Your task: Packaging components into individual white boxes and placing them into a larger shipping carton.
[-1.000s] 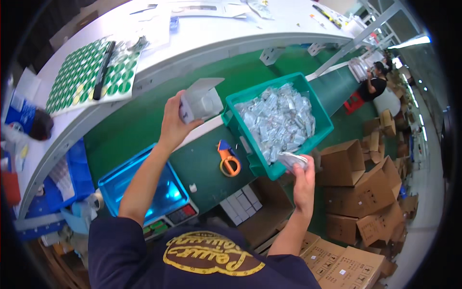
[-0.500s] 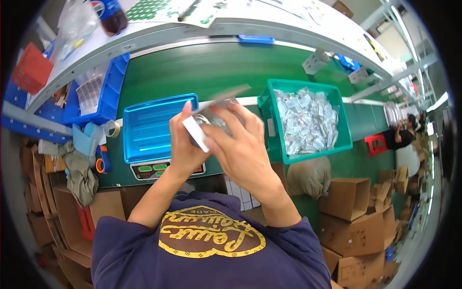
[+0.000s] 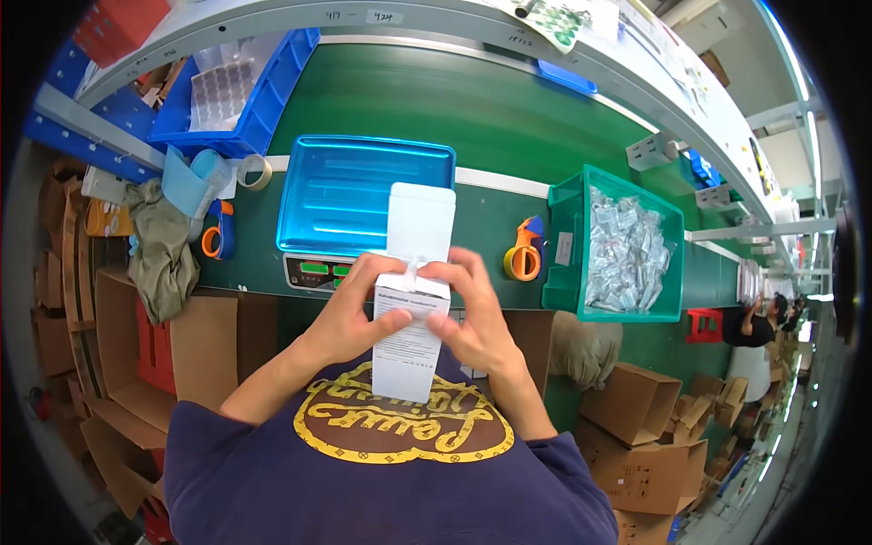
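A tall white carton point(image 3: 404, 359) is held upright in front of my chest, its long lid flap point(image 3: 422, 218) standing up at the far side. My left hand point(image 3: 359, 304) grips its left side, thumb on the near face and fingers at the top edge. From the right, my right hand point(image 3: 472, 313) does the same, thumb on the printed face. Both sets of fingertips meet at the box's mouth, over a small whitish piece that I cannot make out. What lies inside the carton is hidden.
Behind the carton stands a scale with a blue tray point(image 3: 363, 191). A green bin point(image 3: 565, 218) of small clear packets is at the right, with a tape dispenser point(image 3: 524, 254) beside it. A blue crate point(image 3: 282, 100), another tape dispenser point(image 3: 218, 232) and cardboard boxes point(image 3: 636, 400) surround the bench.
The carton has gone from tilted to upright and come nearer my chest. Both hands now hold its top edge. My view has shifted, and the tape dispenser by the green bin shows now.
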